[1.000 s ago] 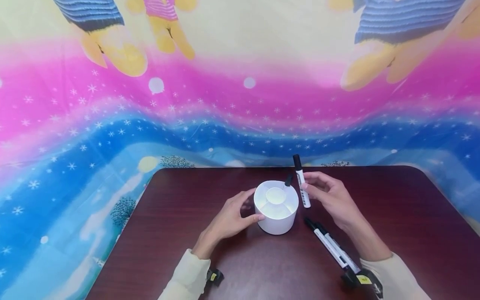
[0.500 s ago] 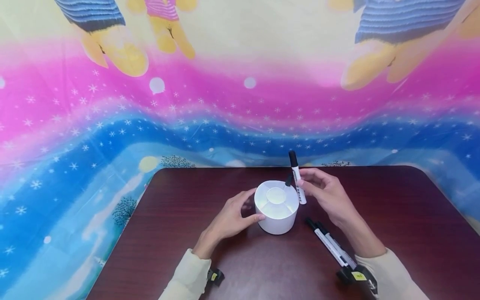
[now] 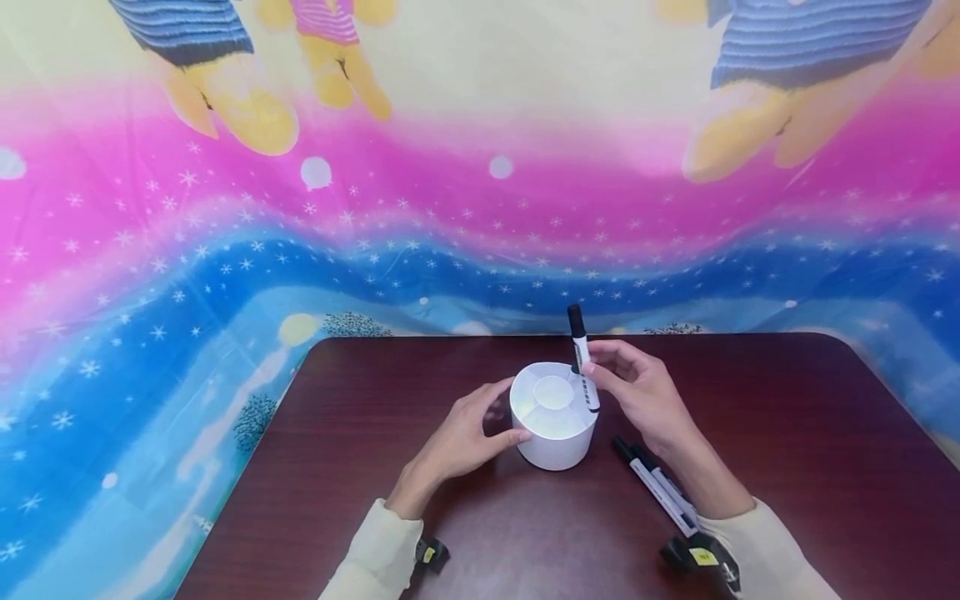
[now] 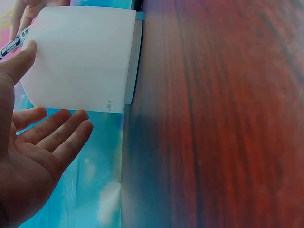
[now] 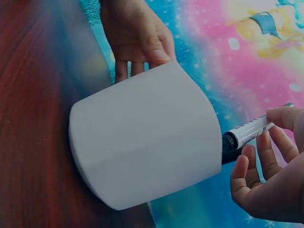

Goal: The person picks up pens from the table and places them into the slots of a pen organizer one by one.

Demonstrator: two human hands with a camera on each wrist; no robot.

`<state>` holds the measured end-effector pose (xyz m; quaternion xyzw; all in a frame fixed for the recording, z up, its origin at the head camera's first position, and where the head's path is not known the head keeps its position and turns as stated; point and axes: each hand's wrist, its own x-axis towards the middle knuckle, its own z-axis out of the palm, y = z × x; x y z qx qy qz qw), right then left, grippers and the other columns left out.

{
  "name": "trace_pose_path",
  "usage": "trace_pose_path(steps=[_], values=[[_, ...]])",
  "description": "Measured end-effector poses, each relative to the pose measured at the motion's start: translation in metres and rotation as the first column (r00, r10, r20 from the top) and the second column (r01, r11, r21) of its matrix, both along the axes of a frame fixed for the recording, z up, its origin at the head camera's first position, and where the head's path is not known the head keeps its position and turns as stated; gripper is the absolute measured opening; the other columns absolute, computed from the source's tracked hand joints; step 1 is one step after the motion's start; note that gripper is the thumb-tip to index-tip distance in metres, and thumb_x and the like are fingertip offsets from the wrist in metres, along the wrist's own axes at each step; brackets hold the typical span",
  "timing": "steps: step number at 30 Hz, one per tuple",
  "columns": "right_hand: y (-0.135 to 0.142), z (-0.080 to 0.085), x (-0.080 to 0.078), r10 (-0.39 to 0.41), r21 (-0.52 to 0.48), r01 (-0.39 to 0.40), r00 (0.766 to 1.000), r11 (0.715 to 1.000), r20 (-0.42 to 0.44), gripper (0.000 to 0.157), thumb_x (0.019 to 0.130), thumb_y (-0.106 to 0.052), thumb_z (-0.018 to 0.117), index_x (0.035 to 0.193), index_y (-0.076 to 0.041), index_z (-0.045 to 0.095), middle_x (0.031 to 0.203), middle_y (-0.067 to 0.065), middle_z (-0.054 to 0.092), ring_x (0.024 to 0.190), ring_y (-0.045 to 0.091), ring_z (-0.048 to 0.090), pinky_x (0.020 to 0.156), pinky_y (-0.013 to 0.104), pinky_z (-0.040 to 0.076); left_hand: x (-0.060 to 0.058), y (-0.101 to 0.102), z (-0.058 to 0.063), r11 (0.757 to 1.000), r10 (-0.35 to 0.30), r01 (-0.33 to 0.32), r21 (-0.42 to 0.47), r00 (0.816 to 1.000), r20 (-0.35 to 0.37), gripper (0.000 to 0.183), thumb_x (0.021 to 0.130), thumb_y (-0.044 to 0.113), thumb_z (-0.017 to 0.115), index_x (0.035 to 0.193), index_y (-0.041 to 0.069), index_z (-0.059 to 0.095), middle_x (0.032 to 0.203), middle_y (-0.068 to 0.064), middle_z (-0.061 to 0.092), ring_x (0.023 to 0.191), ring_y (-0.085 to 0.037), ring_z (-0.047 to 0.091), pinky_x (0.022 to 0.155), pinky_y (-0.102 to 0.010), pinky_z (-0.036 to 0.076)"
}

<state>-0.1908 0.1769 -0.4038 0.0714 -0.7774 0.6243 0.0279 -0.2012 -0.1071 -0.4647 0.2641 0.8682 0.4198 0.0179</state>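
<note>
A round white pen holder with several compartments stands upright on the table. My left hand holds its left side, thumb at the front near the rim and fingers behind. My right hand pinches a white whiteboard marker with a black cap. That marker leans slightly, cap up, its lower end over the holder's right rim. In the right wrist view, the black cap of another marker sticks out of the holder beside it. Whether the held marker's tip is inside a compartment cannot be told.
Two more white markers with black caps lie side by side on the dark red wooden table, right of the holder, under my right forearm. A colourful printed cloth hangs behind the table's far edge.
My right hand has carried the marker leftward, from beside the holder to over its right rim. The left hand and the holder have stayed in place.
</note>
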Motion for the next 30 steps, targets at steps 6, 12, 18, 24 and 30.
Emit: trace_pose_path(steps=[6,12,18,24,30], values=[[0.001,-0.008,0.002,-0.013,0.014,0.013,1.0,1.0,-0.002,0.042,0.104,-0.025,0.074,0.14,-0.006,0.066,0.115,-0.005,0.071,0.11,0.008,0.067,0.095,0.016,0.056,0.0,0.001,-0.001,1.0,0.0,0.0,0.001,1.0,-0.003,0.08,0.092,0.047,0.084,0.161,0.03,0.048,0.146,0.001,0.065,0.121,-0.018,0.072,0.104,-0.039,0.061],[0.005,-0.013,0.005,-0.039,0.075,0.038,0.999,0.996,0.005,0.04,0.104,-0.025,0.074,0.139,-0.007,0.066,0.124,0.008,0.071,0.113,0.008,0.066,0.096,0.012,0.054,-0.001,0.001,-0.002,1.0,-0.004,0.005,0.012,1.0,-0.009,0.079,0.093,0.044,0.085,0.161,0.029,0.049,0.145,0.001,0.066,0.12,-0.016,0.072,0.104,-0.037,0.061],[0.01,-0.019,0.005,-0.056,0.116,0.058,0.998,0.992,-0.022,0.038,0.104,-0.025,0.075,0.136,-0.007,0.068,0.121,0.007,0.073,0.111,0.004,0.067,0.095,0.01,0.052,-0.001,0.001,-0.003,1.0,-0.008,0.008,0.02,1.0,-0.013,0.078,0.093,0.044,0.085,0.16,0.03,0.049,0.146,0.001,0.066,0.12,-0.016,0.072,0.104,-0.037,0.061],[0.016,-0.024,0.006,-0.068,0.131,0.074,0.997,0.989,-0.046,0.037,0.103,-0.024,0.075,0.134,-0.006,0.068,0.114,0.0,0.074,0.106,0.003,0.067,0.094,0.011,0.052,-0.001,0.001,-0.003,1.0,-0.009,0.009,0.017,1.0,-0.02,0.078,0.093,0.045,0.085,0.16,0.03,0.049,0.145,0.002,0.066,0.119,-0.016,0.072,0.103,-0.037,0.061],[0.019,-0.023,0.008,-0.069,0.153,0.077,0.996,0.985,-0.057,0.035,0.103,-0.023,0.075,0.133,-0.006,0.069,0.116,0.008,0.074,0.103,0.002,0.068,0.093,0.01,0.052,-0.001,0.0,-0.002,1.0,-0.01,0.01,0.019,1.0,-0.019,0.079,0.093,0.045,0.084,0.161,0.029,0.048,0.146,0.001,0.066,0.12,-0.018,0.072,0.103,-0.037,0.061]])
